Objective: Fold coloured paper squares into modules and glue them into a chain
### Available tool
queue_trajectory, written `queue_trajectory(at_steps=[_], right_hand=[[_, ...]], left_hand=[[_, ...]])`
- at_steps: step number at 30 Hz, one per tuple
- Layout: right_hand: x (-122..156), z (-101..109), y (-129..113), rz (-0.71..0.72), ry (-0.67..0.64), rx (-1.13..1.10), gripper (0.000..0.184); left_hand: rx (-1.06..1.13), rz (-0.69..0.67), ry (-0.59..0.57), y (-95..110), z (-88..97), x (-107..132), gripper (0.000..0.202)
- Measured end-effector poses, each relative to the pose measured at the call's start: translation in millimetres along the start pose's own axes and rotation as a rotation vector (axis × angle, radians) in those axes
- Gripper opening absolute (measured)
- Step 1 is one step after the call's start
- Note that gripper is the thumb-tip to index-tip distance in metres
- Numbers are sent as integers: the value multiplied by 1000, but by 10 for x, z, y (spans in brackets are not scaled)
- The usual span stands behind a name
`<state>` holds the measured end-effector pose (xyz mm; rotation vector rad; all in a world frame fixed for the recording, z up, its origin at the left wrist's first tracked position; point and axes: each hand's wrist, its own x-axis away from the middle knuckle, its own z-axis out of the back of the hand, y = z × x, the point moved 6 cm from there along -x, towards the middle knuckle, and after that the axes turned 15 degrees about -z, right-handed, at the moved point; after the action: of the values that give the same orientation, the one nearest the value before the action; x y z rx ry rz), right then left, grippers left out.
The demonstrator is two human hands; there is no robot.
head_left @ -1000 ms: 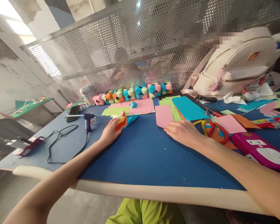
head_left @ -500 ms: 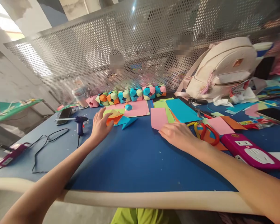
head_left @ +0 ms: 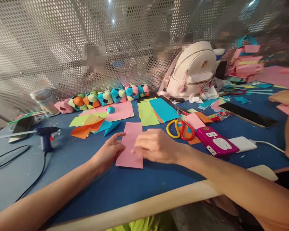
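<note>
Pink paper, one oblong sheet [head_left: 128,158], lies on the blue table [head_left: 103,192] at the centre of the dial, its long sides running roughly from twelve to six o'clock. At its nine o'clock edge rests the left hand [head_left: 107,151], loosely open, thumb and forefinger spread apart. From three o'clock the right hand [head_left: 156,146] reaches over the sheet with curled fingers; they are somewhat blurred, so I cannot tell whether they pinch it or merely touch it.

Folded orange paper [head_left: 84,129] sits at ten o'clock, a folded blue piece [head_left: 111,127] at eleven, and a glue gun [head_left: 46,138] near nine. Seven paper balls [head_left: 107,97] line up between ten and twelve, before the metal mesh [head_left: 132,41]. At one o'clock lie green paper [head_left: 148,112] and, farther off, a cream backpack [head_left: 194,67]. Scissors [head_left: 186,135] lie at two; a magenta power strip [head_left: 215,141] is near three.
</note>
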<state>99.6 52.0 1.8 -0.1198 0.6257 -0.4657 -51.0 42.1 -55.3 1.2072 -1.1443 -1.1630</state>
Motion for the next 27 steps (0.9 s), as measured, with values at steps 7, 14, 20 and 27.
queue_trajectory(at_steps=[7, 14, 20, 27], right_hand=[[-59, -6, 1001, -763, 27, -193, 28], [3, -406, 882, -944, -289, -701, 31], [-5, -340, 979, -914, -156, -646, 38], [24, -321, 1177, -922, -149, -316, 38]], left_hand=[[-59, -52, -159, 101, 25, 37, 57], [-62, -160, -262, 106, 66, 82, 56], [-233, -270, -192, 133, 211, 34, 48], [-1437, -700, 159, 731, 968, -482, 52]])
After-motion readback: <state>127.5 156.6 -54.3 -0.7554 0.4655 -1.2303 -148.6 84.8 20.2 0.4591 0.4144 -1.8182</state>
